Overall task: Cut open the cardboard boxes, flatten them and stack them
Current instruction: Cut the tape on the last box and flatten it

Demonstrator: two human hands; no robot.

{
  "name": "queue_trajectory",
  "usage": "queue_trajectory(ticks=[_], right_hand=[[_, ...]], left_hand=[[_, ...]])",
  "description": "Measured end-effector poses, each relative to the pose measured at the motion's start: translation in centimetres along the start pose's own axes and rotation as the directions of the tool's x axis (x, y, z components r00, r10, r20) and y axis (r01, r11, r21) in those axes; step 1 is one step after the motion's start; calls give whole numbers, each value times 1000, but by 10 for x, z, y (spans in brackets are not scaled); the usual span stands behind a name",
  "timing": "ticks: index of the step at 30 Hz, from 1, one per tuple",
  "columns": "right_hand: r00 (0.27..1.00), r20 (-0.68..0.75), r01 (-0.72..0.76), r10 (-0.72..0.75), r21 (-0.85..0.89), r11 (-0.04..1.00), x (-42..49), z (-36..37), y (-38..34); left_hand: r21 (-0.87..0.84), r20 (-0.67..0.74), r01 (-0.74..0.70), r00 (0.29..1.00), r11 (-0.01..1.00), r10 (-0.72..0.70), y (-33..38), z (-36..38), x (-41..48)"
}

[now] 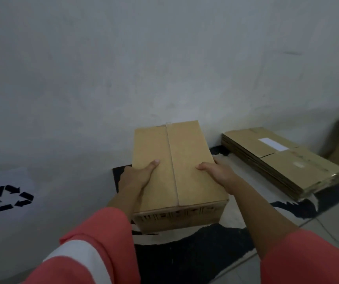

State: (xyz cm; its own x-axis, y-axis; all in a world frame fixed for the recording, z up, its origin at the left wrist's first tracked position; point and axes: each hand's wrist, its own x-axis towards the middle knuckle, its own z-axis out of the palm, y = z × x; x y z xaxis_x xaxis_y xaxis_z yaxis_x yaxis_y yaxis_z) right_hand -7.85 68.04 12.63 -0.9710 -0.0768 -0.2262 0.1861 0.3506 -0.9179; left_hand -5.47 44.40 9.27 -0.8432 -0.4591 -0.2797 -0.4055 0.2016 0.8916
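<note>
Taped box between left hand and right hand, thumbs on top, fingers seemingly curled round its sides, flattened stack far right.

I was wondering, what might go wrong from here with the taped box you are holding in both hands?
The sealed box is gripped only at its sides by the left hand and right hand, so it may slip onto the mat. Its tape seam is uncut; cutting it while held, rather than set down, could bring a blade near either hand.
</note>
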Motion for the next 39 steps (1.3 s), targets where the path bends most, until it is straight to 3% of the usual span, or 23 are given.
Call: queue_trajectory(ticks=[6,13,22,27,30,33,36,39], right_hand=[[999,29,19,-17,-80,997,62,-44,10],[997,68,49,-34,-231,972,153,-100,7],[993,89,112,-83,-404,908,230,-144,20],[982,184,139,-52,-498,856,257,-141,25],[978,205,148,-39,-547,824,262,-132,18],[977,190,194,-96,-608,770,257,-123,14],[961,244,252,-132,-573,780,255,-117,14],[957,254,218,-139,-317,923,262,-119,10]], left_hand=[[-36,-21,33,999,999,-34,8,64,30],[-189,-65,157,983,969,-172,29,160,81],[-135,-209,235,943,963,-259,43,259,107],[-79,-172,280,941,957,-290,51,270,116],[37,-141,276,953,960,-269,63,270,112],[13,-13,271,963,963,-270,93,277,100],[-25,-27,195,980,981,-195,111,280,92],[46,-36,132,991,990,-131,104,271,90]])
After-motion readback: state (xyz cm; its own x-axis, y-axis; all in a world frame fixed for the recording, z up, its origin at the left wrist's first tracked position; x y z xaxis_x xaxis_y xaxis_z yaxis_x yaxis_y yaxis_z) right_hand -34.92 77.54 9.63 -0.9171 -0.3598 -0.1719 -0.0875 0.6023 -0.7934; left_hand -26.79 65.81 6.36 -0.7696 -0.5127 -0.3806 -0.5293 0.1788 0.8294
